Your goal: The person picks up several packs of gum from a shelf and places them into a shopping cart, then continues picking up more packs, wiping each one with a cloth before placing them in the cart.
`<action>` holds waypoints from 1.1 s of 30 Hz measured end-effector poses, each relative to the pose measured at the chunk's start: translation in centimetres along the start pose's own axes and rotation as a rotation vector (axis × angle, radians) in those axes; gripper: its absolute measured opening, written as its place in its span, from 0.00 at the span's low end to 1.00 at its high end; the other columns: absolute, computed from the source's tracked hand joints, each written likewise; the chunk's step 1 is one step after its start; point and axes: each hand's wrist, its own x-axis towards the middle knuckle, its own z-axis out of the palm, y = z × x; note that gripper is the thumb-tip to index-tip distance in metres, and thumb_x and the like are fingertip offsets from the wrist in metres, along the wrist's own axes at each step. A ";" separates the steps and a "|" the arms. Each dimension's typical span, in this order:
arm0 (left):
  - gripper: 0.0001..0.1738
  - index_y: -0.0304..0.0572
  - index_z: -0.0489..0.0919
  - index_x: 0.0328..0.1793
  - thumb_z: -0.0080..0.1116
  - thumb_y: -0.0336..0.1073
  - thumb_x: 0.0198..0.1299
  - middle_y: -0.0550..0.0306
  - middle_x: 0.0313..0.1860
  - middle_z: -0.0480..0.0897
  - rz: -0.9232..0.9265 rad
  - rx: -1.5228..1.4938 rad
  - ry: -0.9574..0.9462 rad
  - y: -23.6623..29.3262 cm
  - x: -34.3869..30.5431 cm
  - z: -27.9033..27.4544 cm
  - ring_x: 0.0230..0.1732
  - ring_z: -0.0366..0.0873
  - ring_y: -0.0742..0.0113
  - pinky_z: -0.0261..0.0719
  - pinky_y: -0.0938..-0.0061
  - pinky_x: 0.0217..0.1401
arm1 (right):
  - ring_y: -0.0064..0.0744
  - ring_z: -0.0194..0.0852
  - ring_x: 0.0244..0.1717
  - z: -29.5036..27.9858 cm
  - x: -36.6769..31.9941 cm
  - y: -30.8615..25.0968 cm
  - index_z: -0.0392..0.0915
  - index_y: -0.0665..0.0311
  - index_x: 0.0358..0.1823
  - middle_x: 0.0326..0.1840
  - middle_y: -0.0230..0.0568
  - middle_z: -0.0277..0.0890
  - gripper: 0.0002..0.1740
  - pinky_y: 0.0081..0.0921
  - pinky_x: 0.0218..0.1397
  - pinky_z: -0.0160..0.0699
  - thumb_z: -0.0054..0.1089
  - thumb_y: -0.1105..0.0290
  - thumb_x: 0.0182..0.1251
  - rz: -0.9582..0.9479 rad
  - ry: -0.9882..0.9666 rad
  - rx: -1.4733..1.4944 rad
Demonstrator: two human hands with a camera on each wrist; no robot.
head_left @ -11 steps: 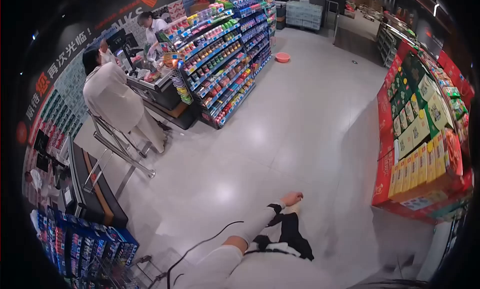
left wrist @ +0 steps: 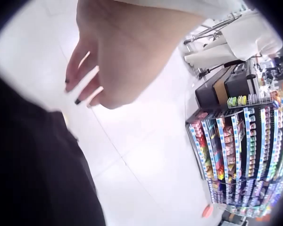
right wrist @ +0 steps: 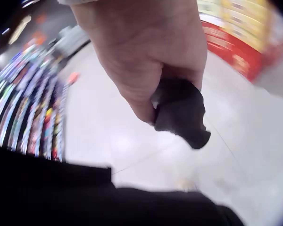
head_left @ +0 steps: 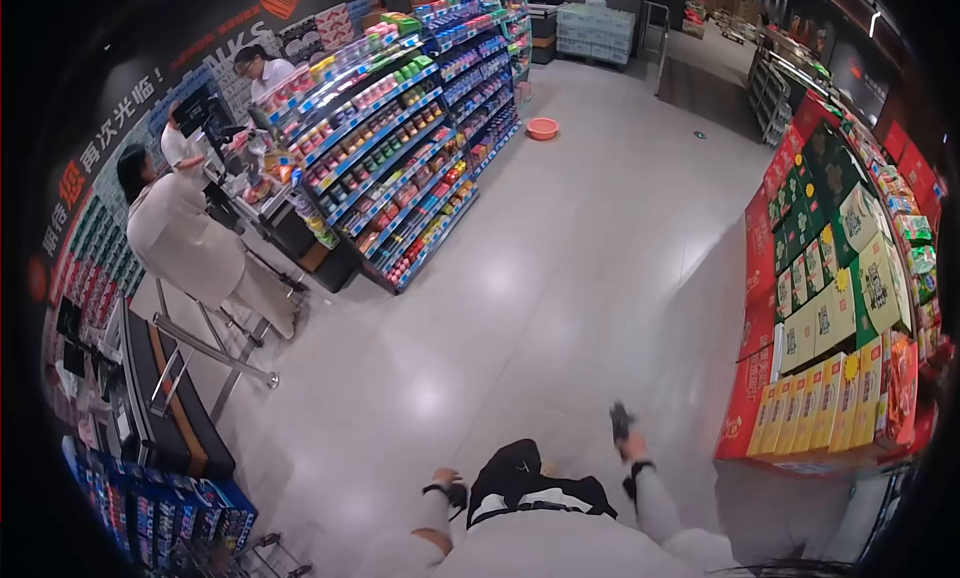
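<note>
While right hand [head_left: 632, 446] has fingers clenched round black object [head_left: 621, 420], left hand [head_left: 447, 477] hangs released, orange basin [head_left: 542, 129] at 12 o'clock

1. the left hand [head_left: 447, 477] hangs open in front of the body, low on its left side, its relaxed fingers slightly apart and pointing down in the left wrist view.
2. the left forearm [head_left: 434, 521] reaches forward, partly sleeved, with a dark band at the wrist.
3. the right hand [head_left: 632, 446] is well apart from the left, its fingers curled in a grip.
4. the right forearm [head_left: 655, 508] reaches forward in a pale sleeve, also banded dark at the wrist.
</note>
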 end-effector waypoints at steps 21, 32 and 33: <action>0.17 0.43 0.80 0.46 0.52 0.45 0.58 0.45 0.43 0.82 0.119 -0.347 0.246 30.4 57.6 -41.1 0.46 0.79 0.47 0.76 0.61 0.52 | 0.44 0.72 0.53 -15.6 31.8 4.1 0.71 0.68 0.57 0.53 0.53 0.74 0.32 0.36 0.55 0.71 0.65 0.59 0.51 0.403 0.040 0.160; 0.19 0.41 0.73 0.58 0.52 0.30 0.59 0.55 0.46 0.81 0.217 -0.831 0.252 45.4 74.9 -57.3 0.42 0.80 0.69 0.77 0.76 0.47 | 0.48 0.70 0.59 -25.9 62.2 4.3 0.69 0.61 0.60 0.58 0.55 0.72 0.32 0.35 0.58 0.72 0.60 0.64 0.49 0.253 -0.083 -0.258; 0.21 0.41 0.71 0.60 0.53 0.29 0.59 0.54 0.50 0.80 0.180 -0.824 0.274 45.7 74.8 -58.8 0.43 0.79 0.69 0.77 0.76 0.48 | 0.49 0.70 0.59 -21.0 67.7 13.4 0.69 0.61 0.60 0.58 0.55 0.72 0.32 0.35 0.59 0.72 0.60 0.64 0.49 0.237 -0.099 -0.304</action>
